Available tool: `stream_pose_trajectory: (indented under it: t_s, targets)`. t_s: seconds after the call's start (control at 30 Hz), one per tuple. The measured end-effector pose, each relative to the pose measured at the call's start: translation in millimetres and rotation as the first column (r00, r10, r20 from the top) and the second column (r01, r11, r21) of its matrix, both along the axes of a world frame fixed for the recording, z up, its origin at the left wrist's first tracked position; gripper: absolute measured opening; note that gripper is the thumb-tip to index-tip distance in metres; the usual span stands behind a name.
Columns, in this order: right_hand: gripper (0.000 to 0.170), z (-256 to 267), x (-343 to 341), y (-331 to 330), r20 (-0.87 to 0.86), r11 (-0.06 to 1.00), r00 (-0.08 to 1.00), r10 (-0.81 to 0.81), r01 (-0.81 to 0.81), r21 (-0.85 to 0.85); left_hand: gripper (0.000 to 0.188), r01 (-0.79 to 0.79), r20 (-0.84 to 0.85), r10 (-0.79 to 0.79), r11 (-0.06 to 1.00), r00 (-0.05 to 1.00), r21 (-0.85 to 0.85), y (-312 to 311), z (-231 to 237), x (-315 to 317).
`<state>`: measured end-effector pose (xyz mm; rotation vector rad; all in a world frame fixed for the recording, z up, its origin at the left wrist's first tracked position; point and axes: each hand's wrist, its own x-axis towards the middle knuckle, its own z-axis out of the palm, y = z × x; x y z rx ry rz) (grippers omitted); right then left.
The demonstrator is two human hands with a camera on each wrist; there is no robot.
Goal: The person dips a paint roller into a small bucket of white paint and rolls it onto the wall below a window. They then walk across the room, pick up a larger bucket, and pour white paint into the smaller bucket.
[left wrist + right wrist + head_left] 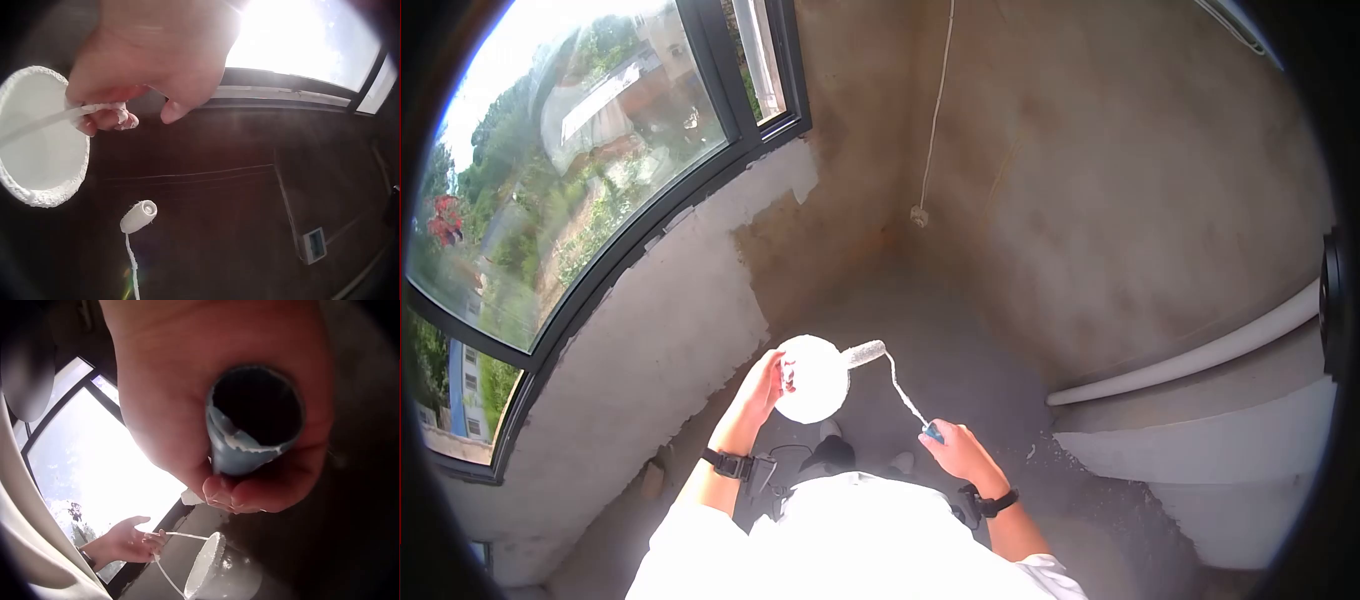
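Head view: the left hand [762, 388] supports a white bucket [818, 402], and the right hand [962, 452] grips the blue handle [934, 431] of a paint roller. Both hands are in front of the white garment [865, 530].

Left hand: fingers are curled around the bail [187, 535] of the bucket; the thumb extends apart from them. White residue marks the fingertips.

Right hand: fingers are closed around the handle, whose open end faces the right wrist camera. A chipped, whitish edge is visible on that end.

Roller: the bent frame [906, 395], coated white, runs from the handle to the white roller sleeve [863, 354]. In the head view, the sleeve lies at the right edge of the bucket; in the left wrist view, a gap shows between sleeve and rim. The rim [47, 199] carries a thick, rough white coating.

Surroundings: a dark-framed window [580, 150] is at upper left. Beneath it, a pale, ragged-edged coating [670, 300] covers part of the brown wall [840, 200]. A white pipe [1190, 360] runs along the right side above the gray floor [960, 370].
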<state>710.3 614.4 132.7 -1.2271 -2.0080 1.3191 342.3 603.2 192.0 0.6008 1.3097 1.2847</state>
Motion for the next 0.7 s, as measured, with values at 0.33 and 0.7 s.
stream_pose_trajectory:
  t_s: [0.33,0.7]
  targets:
    - [0.032,34,3,-34,0.420,0.978,0.906,-0.050,-0.041,0.205,0.038,0.435,0.205,-0.416,0.899,0.886,-0.053,30,32,63]
    - [0.026,88,-27,-33,0.581,0.930,0.808,-0.101,-0.131,0.344,0.038,0.493,0.289,-0.485,0.869,0.825,0.053,33,37,58]
